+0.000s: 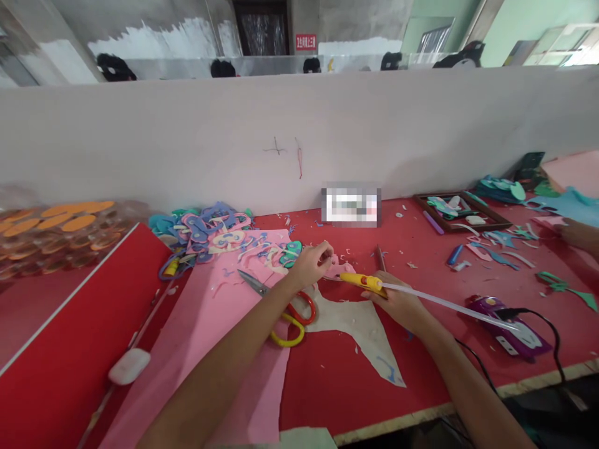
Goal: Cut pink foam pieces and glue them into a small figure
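The right hand [397, 302] is closed around a yellow glue gun [362, 282], its clear glue stick [449, 305] trailing back to the right; the nozzle points at a small pink foam piece [337, 268] pinched between the left hand's [311, 263] fingertips. Judging by this, the nozzle should meet the piece lightly, fingers kept clear of the tip; scissors [287, 308] lie just under the left wrist on a pink sheet [219, 324]; the red table [337, 386] is strewn with scraps, a heap of cut shapes [210, 227] behind; a white partition [234, 137] closes off the room.
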Demonstrator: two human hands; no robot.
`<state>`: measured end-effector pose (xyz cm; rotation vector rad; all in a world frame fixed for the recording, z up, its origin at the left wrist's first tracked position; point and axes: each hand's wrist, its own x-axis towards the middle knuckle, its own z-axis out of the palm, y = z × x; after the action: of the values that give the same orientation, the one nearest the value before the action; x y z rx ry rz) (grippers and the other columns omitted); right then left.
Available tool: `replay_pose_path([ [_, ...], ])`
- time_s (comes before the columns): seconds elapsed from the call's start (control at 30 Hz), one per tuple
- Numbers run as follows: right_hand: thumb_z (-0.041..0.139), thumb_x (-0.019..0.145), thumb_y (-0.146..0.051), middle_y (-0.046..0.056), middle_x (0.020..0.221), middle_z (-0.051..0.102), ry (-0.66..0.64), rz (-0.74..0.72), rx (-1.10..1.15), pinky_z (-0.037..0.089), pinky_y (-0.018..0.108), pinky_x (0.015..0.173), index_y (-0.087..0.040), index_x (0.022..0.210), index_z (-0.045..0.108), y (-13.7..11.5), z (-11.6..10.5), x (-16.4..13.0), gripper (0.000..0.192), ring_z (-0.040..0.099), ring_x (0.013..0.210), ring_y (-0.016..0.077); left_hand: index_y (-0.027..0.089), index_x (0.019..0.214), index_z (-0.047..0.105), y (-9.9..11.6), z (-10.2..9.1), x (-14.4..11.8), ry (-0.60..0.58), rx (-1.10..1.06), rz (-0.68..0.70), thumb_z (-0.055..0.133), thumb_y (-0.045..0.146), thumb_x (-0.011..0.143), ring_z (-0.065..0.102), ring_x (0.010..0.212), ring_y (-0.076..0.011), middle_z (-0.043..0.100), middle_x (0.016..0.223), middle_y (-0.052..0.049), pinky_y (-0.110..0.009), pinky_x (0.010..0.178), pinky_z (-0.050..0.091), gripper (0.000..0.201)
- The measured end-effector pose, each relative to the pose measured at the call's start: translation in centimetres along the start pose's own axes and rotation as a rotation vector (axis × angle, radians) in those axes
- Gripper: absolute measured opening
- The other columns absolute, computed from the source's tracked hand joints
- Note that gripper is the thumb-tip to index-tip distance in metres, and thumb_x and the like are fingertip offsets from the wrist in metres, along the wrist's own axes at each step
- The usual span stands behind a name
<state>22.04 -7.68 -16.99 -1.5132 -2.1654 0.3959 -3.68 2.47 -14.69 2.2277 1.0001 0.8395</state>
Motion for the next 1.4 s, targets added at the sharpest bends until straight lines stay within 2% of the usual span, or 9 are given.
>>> replay_pose_path([
  [0.33, 0.046, 0.102, -0.057, 0.006, 0.097, 0.062, 0.001, 0.034, -0.024, 0.038, 0.026, 0.071, -0.018, 0.095, 0.056, 0.2, -0.2, -0.2, 0.041, 0.056, 0.085, 0.018, 0.018, 0.094, 0.056, 0.6, 0.1, -0.1, -0.055, 0.107, -0.033, 0.051, 0.017, 0.09, 0.059, 0.074, -0.009, 0.068, 0.084, 0.002, -0.022, 0.07, 0.037, 0.006],
  [0.7, 0.046, 0.1, -0.063, 0.006, 0.094, 0.063, 0.016, 0.072, -0.019, 0.039, 0.026, 0.071, -0.018, 0.094, 0.058, 0.3, -0.8, -0.2, 0.047, 0.057, 0.082, 0.0179, 0.018, 0.093, 0.055, 0.6, 0.0, -0.1, -0.04, 0.129, -0.01, 0.051, 0.019, 0.092, 0.056, 0.069, -0.008, 0.067, 0.081, 0.003, -0.021, 0.068, 0.035, 0.005],
  [0.97, 0.045, 0.103, -0.055, 0.006, 0.094, 0.061, 0.014, -0.012, -0.083, 0.036, 0.027, 0.069, -0.017, 0.089, 0.056, -0.7, -0.5, 0.1, 0.042, 0.056, 0.083, 0.0173, 0.018, 0.094, 0.054, 0.4, 0.2, -0.1, -0.04, 0.121, -0.034, 0.05, 0.017, 0.091, 0.059, 0.074, -0.0096, 0.068, 0.085, 0.002, -0.022, 0.071, 0.037, 0.006],
  [1.4, 0.045, 0.101, -0.06, 0.009, 0.095, 0.064, 0.02, 0.055, -0.091, 0.041, 0.027, 0.072, -0.017, 0.095, 0.062, 0.1, -0.9, 0.0, 0.046, 0.059, 0.085, 0.0193, 0.018, 0.095, 0.055, 0.8, 0.0, -0.1, -0.045, 0.125, -0.057, 0.049, 0.021, 0.093, 0.061, 0.074, -0.0107, 0.068, 0.084, 0.001, -0.022, 0.07, 0.038, 0.007],
])
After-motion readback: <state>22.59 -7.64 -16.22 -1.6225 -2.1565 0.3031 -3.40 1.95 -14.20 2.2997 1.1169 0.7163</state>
